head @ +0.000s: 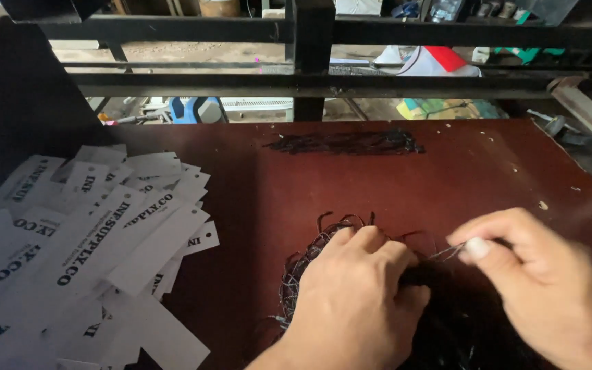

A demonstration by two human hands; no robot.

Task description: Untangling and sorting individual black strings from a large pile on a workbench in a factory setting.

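Labels only: loose heap of white rectangular card tags (83,267) with black print, lower-left of the dark red-brown bench (474,171), overlapping at mixed angles, some upside down. Heap runs off the left and bottom frame edges; its upper part lies against a dark panel (15,103). Well apart from both hands. No screens, signs or packages that I can make out.

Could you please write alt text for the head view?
Two bare hands work a tangle of dark strings on a reddish-brown table; the left hand presses it while the right hand pinches a strand. White paper tags lie heaped at left, with a straight string bundle farther back.
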